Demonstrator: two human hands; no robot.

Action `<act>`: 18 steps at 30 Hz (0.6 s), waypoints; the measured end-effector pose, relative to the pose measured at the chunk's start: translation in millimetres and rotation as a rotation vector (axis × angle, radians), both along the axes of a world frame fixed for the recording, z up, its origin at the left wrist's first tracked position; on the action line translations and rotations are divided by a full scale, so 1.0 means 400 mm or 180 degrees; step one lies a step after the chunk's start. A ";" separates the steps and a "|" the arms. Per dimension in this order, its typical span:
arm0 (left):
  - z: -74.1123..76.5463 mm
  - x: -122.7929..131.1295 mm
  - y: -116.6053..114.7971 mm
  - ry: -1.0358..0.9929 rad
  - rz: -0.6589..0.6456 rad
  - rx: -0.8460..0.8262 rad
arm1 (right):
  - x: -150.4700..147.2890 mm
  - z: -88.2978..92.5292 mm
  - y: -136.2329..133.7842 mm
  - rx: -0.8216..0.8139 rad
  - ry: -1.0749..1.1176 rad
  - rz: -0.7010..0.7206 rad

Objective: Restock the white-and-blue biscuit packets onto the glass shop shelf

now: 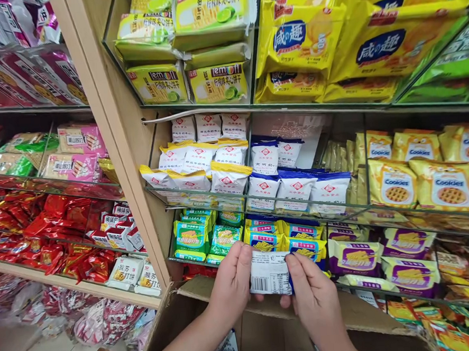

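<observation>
Between my two hands is a small white snack packet (pixel 269 274) with blue at its right end; its printed back, with a barcode, faces me. My left hand (pixel 235 276) pinches the packet's left end, thumb in front. The right end is gripped by my right hand (pixel 313 287), with some fingertips showing under the lower edge. Both hands are over an open cardboard box (pixel 268 332), where a white packet (pixel 228 350) lies partly hidden by my left forearm. White packets with blue edges (pixel 294 189) stand in a shelf compartment just beyond my hands.
White packets with yellow edges (pixel 229 178) fill the compartment left of the blue-edged ones. Glass strips (pixel 204 196) front the shelves. Green packets (pixel 190 239) and purple packets (pixel 356 258) sit lower. A wooden upright (pixel 115 135) divides the racks; bagged goods (pixel 104 316) lie low at left.
</observation>
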State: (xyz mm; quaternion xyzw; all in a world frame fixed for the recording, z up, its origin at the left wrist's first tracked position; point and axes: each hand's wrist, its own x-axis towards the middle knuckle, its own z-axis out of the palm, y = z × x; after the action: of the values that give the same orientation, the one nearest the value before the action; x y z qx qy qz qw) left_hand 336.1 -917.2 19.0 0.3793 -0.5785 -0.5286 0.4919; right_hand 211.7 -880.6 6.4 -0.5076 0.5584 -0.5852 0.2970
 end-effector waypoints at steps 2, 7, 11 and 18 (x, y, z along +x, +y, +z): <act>0.004 0.002 -0.009 0.0109 -0.0168 0.0226 | -0.011 -0.010 0.003 -0.0511 0.0523 -0.0342; 0.023 0.020 -0.019 0.0612 -0.0761 0.0860 | -0.048 -0.022 0.005 -0.2053 0.1808 0.0169; 0.027 0.030 -0.010 0.1078 -0.0588 0.0448 | -0.047 -0.019 0.005 -0.1465 0.0955 0.0943; 0.014 0.024 -0.010 0.1153 -0.0555 0.0177 | -0.021 -0.016 -0.019 0.0052 -0.1121 0.1236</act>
State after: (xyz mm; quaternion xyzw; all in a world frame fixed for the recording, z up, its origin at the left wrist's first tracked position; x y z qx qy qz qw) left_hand 345.8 -921.4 24.5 0.2399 -0.4965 -0.6445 0.5296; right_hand 203.4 -888.4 -0.2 -0.4931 0.3948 -0.5920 0.5004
